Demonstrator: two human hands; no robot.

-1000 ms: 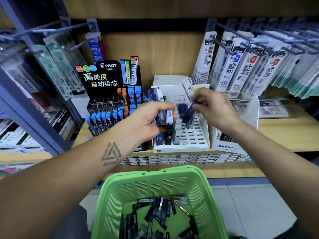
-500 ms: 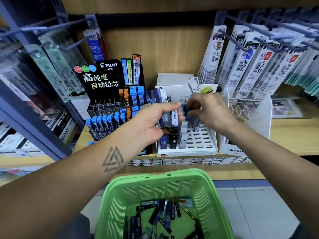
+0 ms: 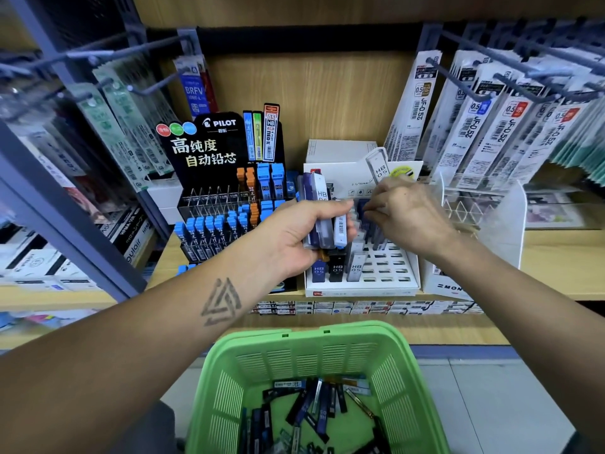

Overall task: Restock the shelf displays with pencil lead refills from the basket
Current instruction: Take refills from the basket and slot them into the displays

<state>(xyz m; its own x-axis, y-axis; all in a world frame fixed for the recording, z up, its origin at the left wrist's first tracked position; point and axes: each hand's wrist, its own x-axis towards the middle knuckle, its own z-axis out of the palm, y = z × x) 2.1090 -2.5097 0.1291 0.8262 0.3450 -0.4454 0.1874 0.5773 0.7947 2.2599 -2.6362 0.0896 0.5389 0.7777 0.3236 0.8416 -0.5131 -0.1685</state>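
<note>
My left hand (image 3: 294, 237) grips a bundle of pencil lead refills (image 3: 322, 217), dark blue and pale cases marked HB, upright in front of the shelf. My right hand (image 3: 406, 217) hovers over the back rows of the white slotted display (image 3: 386, 276), its curled fingertips close to the bundle and to a dark blue refill; whether they pinch it is hidden. Three HB 0.5 refills stand in the display's front left slots. Below, the green basket (image 3: 294, 365) holds several loose refills (image 3: 311, 407).
A black Pilot lead display (image 3: 209, 149) with blue and orange cases stands left of the white one. A clear Mono stand (image 3: 501, 231) sits to the right. Pen refill packs (image 3: 491, 126) hang on hooks at upper right, and more packs (image 3: 111, 126) at upper left.
My right hand went from setting a blue refill into the display's back rows to hovering closer to the bundle. My left hand kept its grip and stayed in place.
</note>
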